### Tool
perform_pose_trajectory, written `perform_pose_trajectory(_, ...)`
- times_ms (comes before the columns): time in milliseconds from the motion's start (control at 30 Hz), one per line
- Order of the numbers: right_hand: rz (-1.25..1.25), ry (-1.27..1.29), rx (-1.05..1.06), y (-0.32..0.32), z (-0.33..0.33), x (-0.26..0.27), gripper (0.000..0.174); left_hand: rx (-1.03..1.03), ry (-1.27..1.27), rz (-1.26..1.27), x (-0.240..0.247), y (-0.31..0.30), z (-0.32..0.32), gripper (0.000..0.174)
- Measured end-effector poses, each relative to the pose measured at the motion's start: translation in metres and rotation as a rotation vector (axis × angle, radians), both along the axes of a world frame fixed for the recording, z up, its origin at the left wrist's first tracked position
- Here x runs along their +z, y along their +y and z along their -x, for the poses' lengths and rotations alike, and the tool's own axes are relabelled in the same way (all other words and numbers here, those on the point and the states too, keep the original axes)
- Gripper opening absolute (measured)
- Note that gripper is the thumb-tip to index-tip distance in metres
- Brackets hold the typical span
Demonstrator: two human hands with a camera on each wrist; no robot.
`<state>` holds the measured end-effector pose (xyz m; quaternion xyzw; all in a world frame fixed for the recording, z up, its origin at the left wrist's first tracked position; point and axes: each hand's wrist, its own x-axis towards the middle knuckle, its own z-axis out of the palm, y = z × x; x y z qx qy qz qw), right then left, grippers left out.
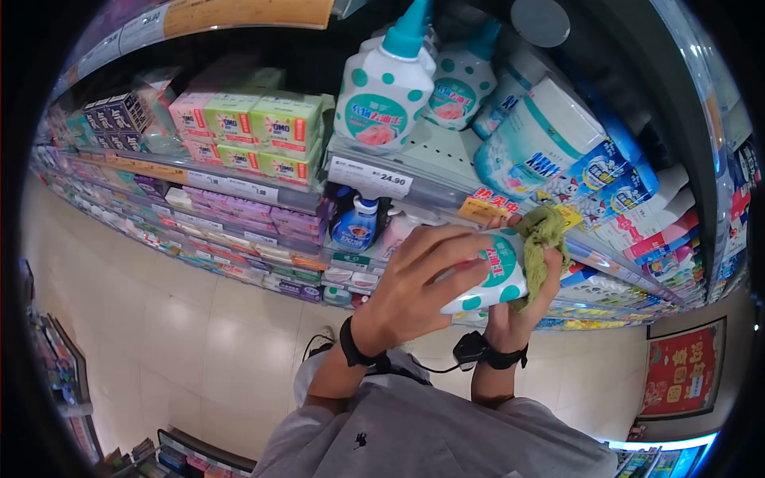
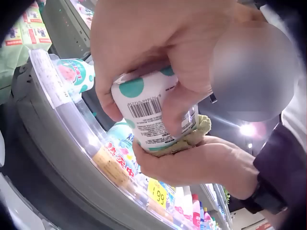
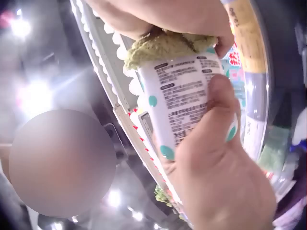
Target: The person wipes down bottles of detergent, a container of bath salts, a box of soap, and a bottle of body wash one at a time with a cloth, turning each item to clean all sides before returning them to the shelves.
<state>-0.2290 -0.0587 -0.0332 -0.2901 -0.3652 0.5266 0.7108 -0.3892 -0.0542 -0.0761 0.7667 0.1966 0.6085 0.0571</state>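
A white bottle with teal dots [image 1: 504, 263] lies tilted between the two hands, in front of the shelf edge. My left hand [image 1: 422, 279] grips it round one end, the thumb across the printed back label and near the barcode in the left wrist view. My right hand [image 1: 535, 301] holds a bunched olive-green cloth [image 1: 544, 231] over the bottle's other end. In the right wrist view the cloth [image 3: 163, 50] is pressed between the fingers and that end, hiding it. Similar bottles with teal pointed caps [image 1: 382, 95] stand on the shelf just above.
Boxed soaps [image 1: 271, 123] are stacked left of the bottles. A price tag [image 1: 370, 177] runs along the shelf edge. Blue-and-white tubs and bags [image 1: 538, 139] stand to the right. Lower shelves hold a blue bottle [image 1: 358, 226]. Pale floor tiles [image 1: 215, 319] lie below.
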Motion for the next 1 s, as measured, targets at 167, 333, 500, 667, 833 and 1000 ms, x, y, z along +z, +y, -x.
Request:
perform_pose_trajectory(167,-0.225,-0.201,-0.120,0.010,-0.009,-0.005,0.056,-0.210,-0.214,0.391,0.003,-0.013,0.003,0.097)
perform_pose_trajectory(333,-0.687,-0.230,0.133,0.021,-0.012,-0.004,0.046,-0.393,-0.155,0.708,-0.006,-0.013,0.019,0.095)
perform_pose_trajectory(500,-0.330,-0.317,-0.067,0.016,-0.012,0.000,0.052,-0.024,-0.296,0.375,0.003,-0.014,-0.003,0.080)
perform_pose_trajectory(667,-0.327,-0.267,-0.093,0.007,-0.016,-0.004,0.072,0.062,-0.364,0.263,0.001,-0.008,-0.026,0.070)
perform_pose_trajectory(833,-0.334,-0.775,-0.122,-0.015,-0.051,-0.033,0.071,-0.157,-0.611,0.355,0.005,-0.011,-0.056,0.074)
perform_pose_trajectory(1000,-0.403,-1.102,-0.273,-0.009,-0.082,-0.088,0.073,-0.176,-0.565,0.385,0.005,-0.010,-0.050,0.075)
